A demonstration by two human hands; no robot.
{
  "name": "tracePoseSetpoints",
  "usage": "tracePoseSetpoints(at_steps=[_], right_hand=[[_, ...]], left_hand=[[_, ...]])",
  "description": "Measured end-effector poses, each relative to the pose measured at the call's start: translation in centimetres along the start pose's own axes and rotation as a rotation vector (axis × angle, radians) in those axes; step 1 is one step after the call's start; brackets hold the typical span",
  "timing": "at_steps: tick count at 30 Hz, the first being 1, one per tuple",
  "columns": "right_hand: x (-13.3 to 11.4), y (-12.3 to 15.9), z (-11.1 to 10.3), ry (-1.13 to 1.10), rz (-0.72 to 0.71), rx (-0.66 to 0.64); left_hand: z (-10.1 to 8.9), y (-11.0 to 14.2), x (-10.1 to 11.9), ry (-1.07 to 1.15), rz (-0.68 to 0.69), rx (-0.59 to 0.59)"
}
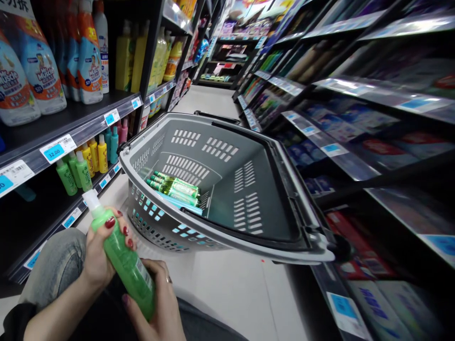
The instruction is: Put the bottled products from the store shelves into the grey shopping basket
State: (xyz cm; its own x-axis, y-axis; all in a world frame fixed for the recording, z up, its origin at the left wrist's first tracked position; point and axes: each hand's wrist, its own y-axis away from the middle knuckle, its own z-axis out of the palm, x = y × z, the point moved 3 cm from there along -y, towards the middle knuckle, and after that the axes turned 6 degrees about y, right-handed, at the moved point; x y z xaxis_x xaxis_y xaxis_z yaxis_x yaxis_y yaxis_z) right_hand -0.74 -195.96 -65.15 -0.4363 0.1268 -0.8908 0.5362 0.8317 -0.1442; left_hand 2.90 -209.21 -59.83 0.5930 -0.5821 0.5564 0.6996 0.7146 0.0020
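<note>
A green bottle (122,253) with a clear-white cap lies tilted across both my hands above my lap. My left hand (101,246) wraps round its upper part, just below the cap. Around the lower end, near a small white label, my right hand (159,293) is closed, with a ring on one finger. In front of me stands a grey shopping basket (220,128) with perforated walls. Several green-labelled bottles (177,189) lie on their sides in it. Similar green bottles (74,173) stand on the low shelf to my left.
Yellow, teal and pink bottles (101,154) line the lower left shelf. Above them are Mr Muscle bottles (39,66) and price tags (57,148). The right-hand shelves (384,109) hold packaged goods, blurred. Pale floor (216,99) runs down the aisle beyond the basket.
</note>
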Motion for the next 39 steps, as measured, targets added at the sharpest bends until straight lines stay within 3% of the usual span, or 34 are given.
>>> tracePoseSetpoints(at_steps=[5, 11, 17, 22, 28, 33, 39], right_hand=[[-0.5, -0.4, -0.7, -0.079, -0.029, -0.106], [0.2, 0.4, -0.3, -0.216, 0.206, -0.273], [-0.8, 0.7, 1.2, -0.681, 0.323, -0.484], [-1.0, 0.6, 1.3, -0.802, 0.399, -0.506], [-0.7, 0.8, 1.8, -0.882, 0.377, -0.496], [-1.0, 0.6, 1.5, -0.868, 0.371, -0.503], [0.0, 0.2, -0.7, -0.425, 0.272, -0.398]], left_hand=[[0.0, -0.2, 0.2, 0.090, 0.025, -0.042], [0.0, -0.3, 0.3, 0.106, -0.105, -0.104], [-0.2, -0.6, -0.1, 0.151, -0.244, -0.136], [-0.2, -0.5, -0.1, 0.145, -0.245, -0.144], [-0.4, -0.8, -0.3, 0.126, -0.267, -0.120], [0.0, -0.7, -0.3, 0.114, -0.263, -0.161], [0.5, 1.7, -1.3, 0.070, -0.197, -0.297]])
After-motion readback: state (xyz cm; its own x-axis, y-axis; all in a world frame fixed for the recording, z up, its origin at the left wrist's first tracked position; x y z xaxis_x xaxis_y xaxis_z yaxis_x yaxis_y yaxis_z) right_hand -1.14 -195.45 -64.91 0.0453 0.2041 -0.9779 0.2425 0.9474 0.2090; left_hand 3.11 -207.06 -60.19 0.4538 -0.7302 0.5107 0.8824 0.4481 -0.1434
